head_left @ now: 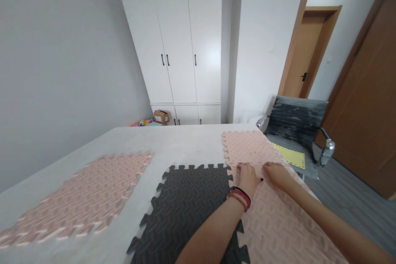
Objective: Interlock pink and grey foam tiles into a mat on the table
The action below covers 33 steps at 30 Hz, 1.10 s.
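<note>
Two pink foam mat tiles meet at a seam under my hands: a far pink tile (250,144) and a near pink tile (278,222). On the seam, my left hand (247,174) rests with bent fingertips down and the thumb out to the side. Just right of it, my right hand (274,172) is closed, its curled fingers at the same seam near the tiles' right side; what lies under the fingers is partly hidden. A dark grey foam tile (192,202) lies along the left side of the near pink tile, partly covered by my left forearm.
Another pink foam tile (93,189) lies apart on the left of the white table (182,142). Beyond the table's right edge stands an office chair (297,119) with a yellow foam piece (291,156) on its seat. A white cabinet (176,49) and a cardboard box (161,116) are behind.
</note>
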{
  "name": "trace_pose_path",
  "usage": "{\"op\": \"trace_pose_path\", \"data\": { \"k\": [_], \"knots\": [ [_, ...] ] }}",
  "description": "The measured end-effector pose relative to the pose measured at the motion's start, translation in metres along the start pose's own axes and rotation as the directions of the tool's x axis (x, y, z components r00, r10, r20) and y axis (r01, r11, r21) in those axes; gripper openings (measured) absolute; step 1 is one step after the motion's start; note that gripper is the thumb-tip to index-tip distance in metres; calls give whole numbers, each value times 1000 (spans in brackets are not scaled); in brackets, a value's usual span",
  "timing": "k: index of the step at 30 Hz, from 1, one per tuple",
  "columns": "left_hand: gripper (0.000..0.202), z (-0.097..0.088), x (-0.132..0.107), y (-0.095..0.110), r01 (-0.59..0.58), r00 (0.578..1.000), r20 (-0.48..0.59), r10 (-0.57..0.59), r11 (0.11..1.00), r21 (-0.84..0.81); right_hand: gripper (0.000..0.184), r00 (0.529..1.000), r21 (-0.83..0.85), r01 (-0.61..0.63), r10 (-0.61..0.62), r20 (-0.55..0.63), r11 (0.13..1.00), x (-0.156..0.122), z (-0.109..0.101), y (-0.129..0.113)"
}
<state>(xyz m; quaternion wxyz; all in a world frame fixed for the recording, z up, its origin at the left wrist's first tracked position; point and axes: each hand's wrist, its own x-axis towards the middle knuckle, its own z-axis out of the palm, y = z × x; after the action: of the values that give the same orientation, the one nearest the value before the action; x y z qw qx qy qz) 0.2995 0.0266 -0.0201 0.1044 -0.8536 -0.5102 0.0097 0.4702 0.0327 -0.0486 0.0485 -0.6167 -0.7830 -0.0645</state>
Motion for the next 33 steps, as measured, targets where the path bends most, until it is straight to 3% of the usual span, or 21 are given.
{"op": "trace_pose_path", "data": {
  "k": [6,10,14,19,25,33],
  "knots": [
    [46,-4,-3,-2,3,1000,8,-3,1000,-27,37,999,-13,-34,35,18,999,-5,5,-9],
    [46,-7,-6,-5,-11,1000,0,11,1000,-29,46,1000,34,-14,13,28,999,-16,6,16],
    [46,-6,-5,-6,-18,1000,10,18,999,-31,50,989,26,-148,148,9,989,-24,16,41],
    [46,1,0,-3,-14,1000,27,14,1000,-25,47,982,57,-190,189,10,980,-21,30,50],
    [47,4,1,-3,-14,1000,21,14,999,-41,41,981,101,-186,179,76,977,-8,19,65],
    [49,5,-1,-2,12,1000,4,-12,998,-68,39,923,-23,-370,370,105,929,-15,11,72]
  ]
}}
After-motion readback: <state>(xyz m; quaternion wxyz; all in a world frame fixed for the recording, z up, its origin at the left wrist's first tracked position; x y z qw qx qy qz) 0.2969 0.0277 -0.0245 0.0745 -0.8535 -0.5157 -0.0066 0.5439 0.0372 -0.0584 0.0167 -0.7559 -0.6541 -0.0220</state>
